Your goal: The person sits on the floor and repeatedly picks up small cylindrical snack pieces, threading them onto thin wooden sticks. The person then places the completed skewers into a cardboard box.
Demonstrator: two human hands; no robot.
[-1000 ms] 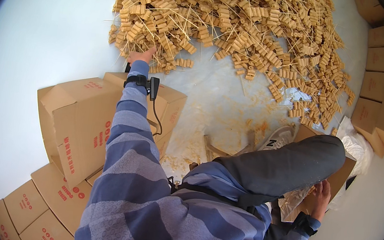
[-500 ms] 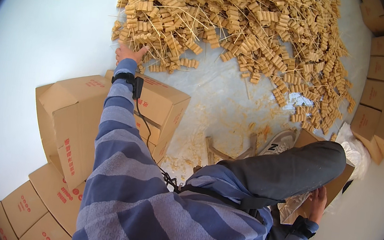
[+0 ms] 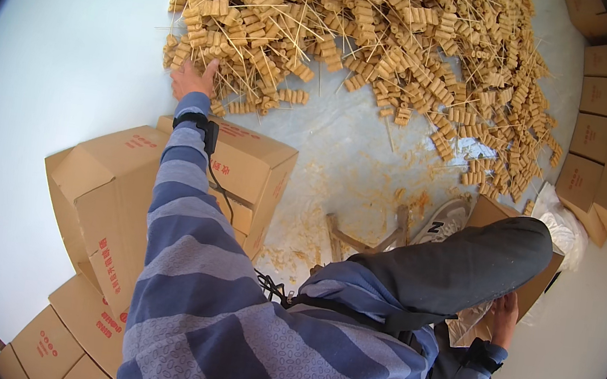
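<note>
Left hand point(image 3: 193, 80) spread, at near left edge of snack pile point(image 3: 392, 62), pile on far floor point(image 3: 323, 150), right hand point(image 3: 504, 322) at near right, beside plastic bag point(image 3: 466, 321) and cardboard box point(image 3: 535, 288), grip unclear.

Tan, ridged, skewered pieces point(image 3: 420, 17), jumbled at many angles, heaped on the pale floor point(image 3: 311, 156)

Cartons point(image 3: 593, 136) stacked (on both sides) and a big heap of skewered pieces point(image 3: 393, 61) suggest a packing workshop.
</note>
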